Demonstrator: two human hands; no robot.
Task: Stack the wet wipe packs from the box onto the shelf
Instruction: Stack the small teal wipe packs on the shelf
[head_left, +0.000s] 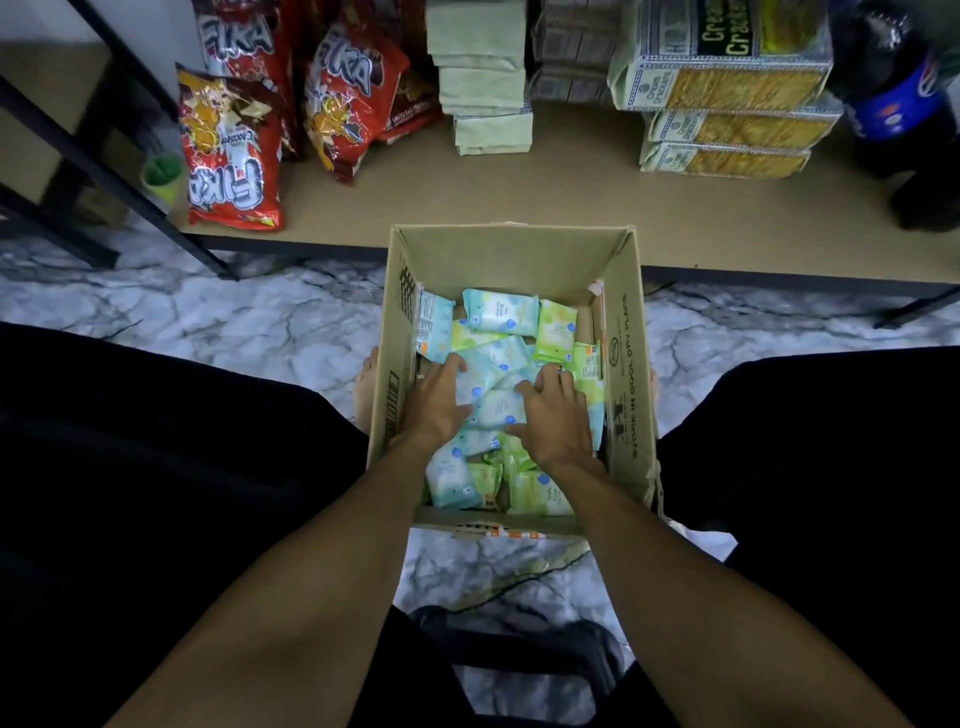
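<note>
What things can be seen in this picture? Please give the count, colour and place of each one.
cardboard box: one, brown, on the floor against the shelf edge
wet wipe packs: many, pale blue and green, loose inside the box
shelf: one, tan board with a black frame, beyond the box
snack bags: several, red, left side of the shelf
paper packs: one stack, pale green, middle of the shelf
cracker packs: three stacked, yellow and white, right side of the shelf
bottle: one, dark with a blue label, far right
cup: one, green, left of the snack bags
floor: white marble with grey veins
left grip: rests on the packs in the box
right grip: rests on the packs beside it
</note>
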